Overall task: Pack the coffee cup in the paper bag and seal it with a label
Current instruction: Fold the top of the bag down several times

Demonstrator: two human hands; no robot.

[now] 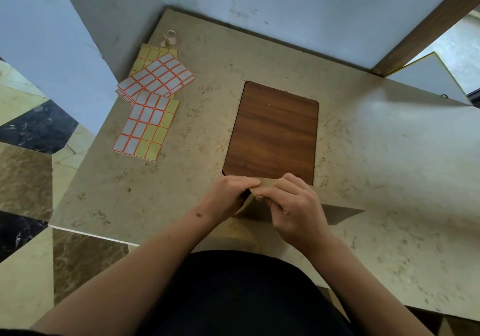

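Note:
A brown paper bag (255, 209) stands at the near edge of the table, seen from above. My left hand (228, 192) and my right hand (293, 203) both pinch its folded top edge, fingertips meeting at the middle. No coffee cup is visible; the bag's inside is hidden. Sheets of white labels with orange borders (155, 81) lie fanned at the table's far left, and another sheet (145, 125) lies nearer with part of its labels peeled off.
A dark wooden board (272, 127) lies flat in the middle of the beige stone table (389, 153). A small roll of tape (170, 36) stands in the far left corner by the wall. The table's left edge drops to a marble floor.

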